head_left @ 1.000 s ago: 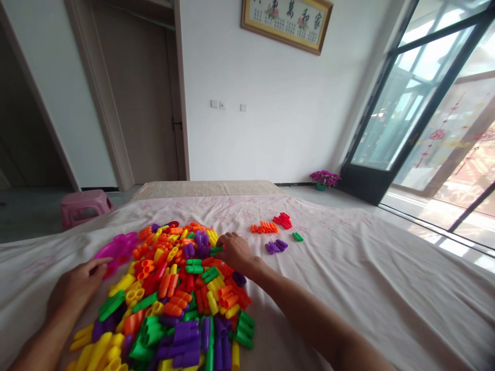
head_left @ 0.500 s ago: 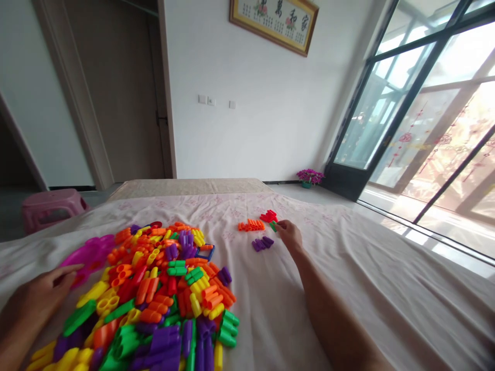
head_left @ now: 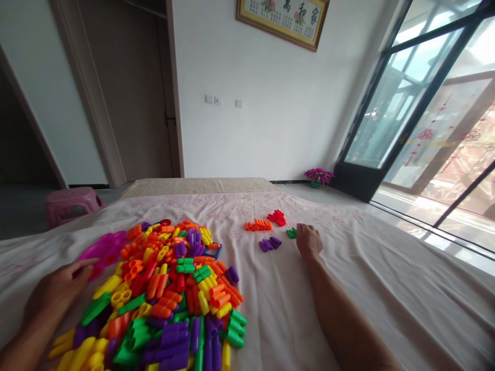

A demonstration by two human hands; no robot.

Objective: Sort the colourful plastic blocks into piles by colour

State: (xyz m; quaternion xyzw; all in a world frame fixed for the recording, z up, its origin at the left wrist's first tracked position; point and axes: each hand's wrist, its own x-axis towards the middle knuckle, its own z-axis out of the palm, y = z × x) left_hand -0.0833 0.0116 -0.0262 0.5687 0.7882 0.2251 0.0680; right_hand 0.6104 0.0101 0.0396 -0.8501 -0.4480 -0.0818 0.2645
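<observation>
My right hand [head_left: 309, 240] is low over the cloth on the right, its fingers curled closed at a green bullet-shaped plug block [head_left: 291, 233]. Part of that block is hidden behind the fingers. Close by lie small groups of the same blocks: red ones [head_left: 277, 218], a row of orange ones [head_left: 258, 225] and purple ones [head_left: 269, 243]. On the left, my left hand [head_left: 58, 288] rests with its index finger stretched out over the edge of a pink plastic tray [head_left: 101, 247], holding nothing I can see. Beside it spreads a big mixed heap of plug blocks [head_left: 166, 288].
A pale, wrinkled flowered cloth [head_left: 278, 304] covers the table. A blue square frame [head_left: 214, 251] lies at the heap's right edge. Beyond the table are a pink stool [head_left: 73, 202], a pot of magenta flowers [head_left: 318, 176] and a glass door [head_left: 379, 118].
My right hand has moved slightly right and nearer with the green block, beside the purple group. The view has turned a little left. My left hand stays by the pink tray.
</observation>
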